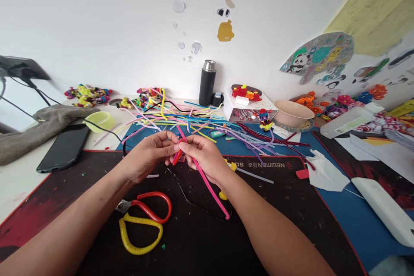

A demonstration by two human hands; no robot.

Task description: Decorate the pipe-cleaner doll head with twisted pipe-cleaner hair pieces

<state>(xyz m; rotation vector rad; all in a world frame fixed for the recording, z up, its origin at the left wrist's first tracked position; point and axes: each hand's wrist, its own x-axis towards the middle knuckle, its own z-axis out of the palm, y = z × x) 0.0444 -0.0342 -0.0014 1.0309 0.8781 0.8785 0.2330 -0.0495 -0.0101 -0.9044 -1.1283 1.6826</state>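
In the middle of the view both of my hands meet over the dark mat, fingertips closed on a small pink and orange-red twisted piece (176, 158). My left hand (150, 155) pinches its left side between thumb and fingers. With thumb and bent fingers, my right hand (207, 155) grips a bright pink pipe cleaner (210, 189), whose long end slants down to the right. Fingers hide part of the twisted piece. Below my left hand lie scissors (139, 252) with one red and one yellow handle. A thin black strand (183, 193) curves across the mat under my hands.
Loose pipe cleaners (190, 120) in many colours spread behind my hands. A black flask (207, 83) stands by the wall, next to a white box (249, 112) and a beige bowl (293, 114). A phone (64, 146) lies left; crumpled tissue (326, 172) and a white case (383, 209) lie right.
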